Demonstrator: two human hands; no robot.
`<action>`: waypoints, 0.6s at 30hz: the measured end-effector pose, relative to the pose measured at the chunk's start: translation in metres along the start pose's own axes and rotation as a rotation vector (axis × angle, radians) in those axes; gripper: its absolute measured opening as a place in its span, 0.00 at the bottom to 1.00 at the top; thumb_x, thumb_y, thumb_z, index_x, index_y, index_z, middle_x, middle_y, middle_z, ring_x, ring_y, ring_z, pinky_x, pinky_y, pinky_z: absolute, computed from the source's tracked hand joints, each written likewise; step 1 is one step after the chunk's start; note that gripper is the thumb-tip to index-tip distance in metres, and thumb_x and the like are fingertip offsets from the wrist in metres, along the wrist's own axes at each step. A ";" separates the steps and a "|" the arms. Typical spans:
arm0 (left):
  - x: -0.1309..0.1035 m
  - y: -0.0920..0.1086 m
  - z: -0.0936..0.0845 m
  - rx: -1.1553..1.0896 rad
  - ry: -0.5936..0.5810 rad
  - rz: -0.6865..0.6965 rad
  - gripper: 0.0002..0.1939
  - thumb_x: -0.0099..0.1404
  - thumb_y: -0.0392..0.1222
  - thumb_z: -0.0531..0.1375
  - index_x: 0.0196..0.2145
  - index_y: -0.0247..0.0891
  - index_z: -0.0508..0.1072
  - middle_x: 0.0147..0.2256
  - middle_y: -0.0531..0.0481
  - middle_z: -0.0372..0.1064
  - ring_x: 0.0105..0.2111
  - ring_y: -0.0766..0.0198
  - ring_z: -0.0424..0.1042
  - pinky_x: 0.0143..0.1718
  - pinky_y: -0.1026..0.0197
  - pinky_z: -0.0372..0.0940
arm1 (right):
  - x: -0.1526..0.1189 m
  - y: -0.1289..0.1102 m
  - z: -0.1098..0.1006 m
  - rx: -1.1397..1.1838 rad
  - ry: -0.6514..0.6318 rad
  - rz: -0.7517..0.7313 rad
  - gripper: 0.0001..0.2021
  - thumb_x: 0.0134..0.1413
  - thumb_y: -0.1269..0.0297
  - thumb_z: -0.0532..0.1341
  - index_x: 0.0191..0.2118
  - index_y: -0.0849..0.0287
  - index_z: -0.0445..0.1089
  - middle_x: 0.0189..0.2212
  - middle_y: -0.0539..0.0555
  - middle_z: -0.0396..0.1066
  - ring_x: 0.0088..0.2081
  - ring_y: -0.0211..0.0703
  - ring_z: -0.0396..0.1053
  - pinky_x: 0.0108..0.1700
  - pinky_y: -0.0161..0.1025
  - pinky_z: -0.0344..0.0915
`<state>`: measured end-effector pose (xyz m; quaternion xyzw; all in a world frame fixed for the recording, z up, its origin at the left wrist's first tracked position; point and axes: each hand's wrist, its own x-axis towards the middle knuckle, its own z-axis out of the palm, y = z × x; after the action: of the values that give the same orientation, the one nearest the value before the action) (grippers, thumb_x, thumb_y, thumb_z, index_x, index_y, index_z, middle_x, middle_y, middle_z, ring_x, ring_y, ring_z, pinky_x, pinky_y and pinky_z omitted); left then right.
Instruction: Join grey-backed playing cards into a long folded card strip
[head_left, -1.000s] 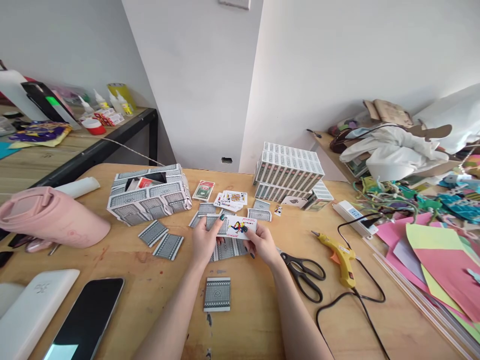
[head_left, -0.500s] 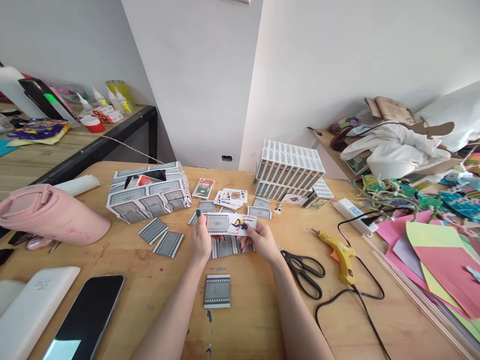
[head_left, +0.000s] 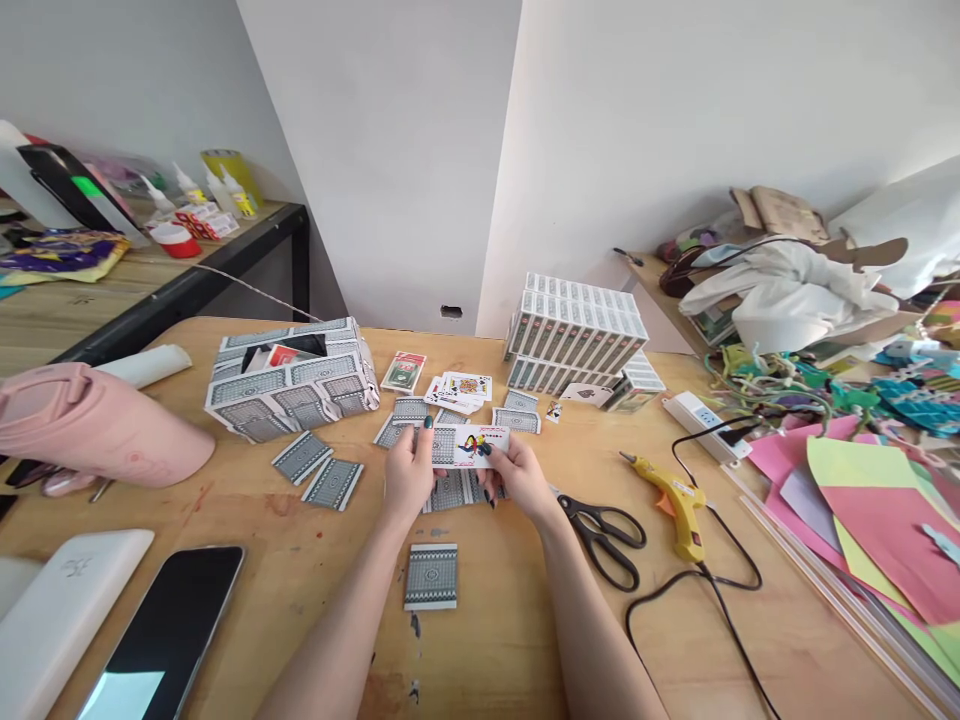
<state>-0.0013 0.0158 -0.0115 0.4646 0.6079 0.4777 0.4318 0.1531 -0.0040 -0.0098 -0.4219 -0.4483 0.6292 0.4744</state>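
Two playing cards are held level above the table between my hands. One is a joker card (head_left: 471,447) showing its face; the other is a grey-backed card (head_left: 443,447) on the left, partly under it or beside it. My left hand (head_left: 409,477) pinches the left end, thumb on top. My right hand (head_left: 520,477) grips the joker's right end, its thumb on the picture. Beneath my hands lie more grey-backed cards (head_left: 450,492), partly hidden. Closer to me is a square grey-backed piece (head_left: 431,577) with white edges.
A card-covered box (head_left: 292,385) stands left, a stack of card packs (head_left: 577,325) at the back. Black scissors (head_left: 604,535) and a yellow glue gun (head_left: 679,510) with its cord lie right. A phone (head_left: 169,630) and pink bottle (head_left: 105,430) are left.
My left hand has moved right along the cards, closer to my right hand, so less of the grey-backed card shows. The view has shifted slightly.
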 end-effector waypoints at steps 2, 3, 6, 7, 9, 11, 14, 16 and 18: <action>-0.001 0.001 0.000 0.033 0.011 0.018 0.17 0.60 0.55 0.52 0.24 0.40 0.61 0.15 0.57 0.60 0.11 0.66 0.63 0.10 0.67 0.54 | 0.000 -0.001 0.001 -0.027 -0.005 -0.012 0.15 0.52 0.50 0.56 0.31 0.57 0.55 0.15 0.42 0.63 0.10 0.29 0.57 0.11 0.26 0.53; -0.001 0.002 0.000 0.046 0.015 0.027 0.16 0.60 0.54 0.52 0.24 0.40 0.61 0.16 0.56 0.61 0.11 0.66 0.64 0.11 0.67 0.55 | 0.000 -0.001 0.001 -0.039 -0.002 -0.019 0.15 0.52 0.51 0.56 0.31 0.57 0.55 0.14 0.42 0.63 0.10 0.29 0.57 0.11 0.26 0.52; -0.003 0.005 0.000 0.080 0.028 0.050 0.15 0.61 0.53 0.51 0.25 0.39 0.62 0.18 0.55 0.63 0.12 0.66 0.65 0.11 0.67 0.55 | 0.000 -0.001 0.002 -0.083 0.018 -0.035 0.15 0.53 0.51 0.55 0.31 0.57 0.54 0.14 0.41 0.62 0.10 0.28 0.56 0.10 0.26 0.50; -0.003 0.005 0.000 0.091 0.035 0.058 0.14 0.61 0.52 0.51 0.25 0.39 0.62 0.18 0.55 0.63 0.12 0.66 0.65 0.11 0.67 0.55 | 0.000 -0.001 0.002 -0.098 0.025 -0.036 0.15 0.53 0.51 0.55 0.30 0.57 0.53 0.14 0.41 0.61 0.10 0.28 0.55 0.10 0.26 0.49; -0.004 0.007 -0.001 0.111 0.052 0.082 0.14 0.61 0.51 0.52 0.25 0.40 0.61 0.17 0.55 0.63 0.12 0.66 0.65 0.11 0.68 0.53 | 0.000 -0.001 0.002 -0.120 0.033 -0.034 0.15 0.53 0.51 0.54 0.30 0.56 0.53 0.14 0.41 0.61 0.10 0.28 0.55 0.10 0.26 0.49; -0.006 0.008 -0.001 0.132 0.058 0.106 0.14 0.61 0.50 0.52 0.24 0.40 0.60 0.14 0.56 0.61 0.11 0.66 0.63 0.12 0.68 0.52 | 0.000 0.000 0.003 -0.125 0.040 -0.035 0.15 0.53 0.50 0.54 0.30 0.56 0.52 0.14 0.41 0.61 0.10 0.29 0.55 0.10 0.26 0.49; -0.009 0.009 0.000 0.135 0.011 0.114 0.14 0.63 0.50 0.50 0.24 0.41 0.58 0.10 0.58 0.58 0.08 0.67 0.59 0.12 0.67 0.51 | 0.001 0.000 0.005 -0.114 0.032 -0.034 0.15 0.53 0.50 0.54 0.30 0.56 0.53 0.15 0.41 0.61 0.10 0.29 0.56 0.10 0.26 0.50; -0.011 0.010 0.002 0.121 -0.035 0.117 0.14 0.63 0.51 0.49 0.24 0.42 0.57 0.10 0.58 0.59 0.08 0.67 0.58 0.12 0.67 0.51 | 0.001 0.000 0.007 -0.106 0.005 -0.030 0.15 0.53 0.50 0.54 0.30 0.56 0.53 0.15 0.41 0.62 0.11 0.29 0.57 0.11 0.27 0.52; -0.012 0.010 0.004 0.114 -0.062 0.133 0.14 0.63 0.51 0.49 0.24 0.42 0.57 0.11 0.58 0.59 0.09 0.66 0.59 0.12 0.67 0.52 | 0.000 -0.001 0.009 -0.109 -0.018 -0.029 0.16 0.54 0.49 0.54 0.30 0.57 0.53 0.15 0.42 0.62 0.11 0.29 0.58 0.12 0.27 0.54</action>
<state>0.0061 0.0056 -0.0017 0.5422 0.5882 0.4554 0.3907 0.1443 -0.0052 -0.0069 -0.4348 -0.4922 0.6007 0.4559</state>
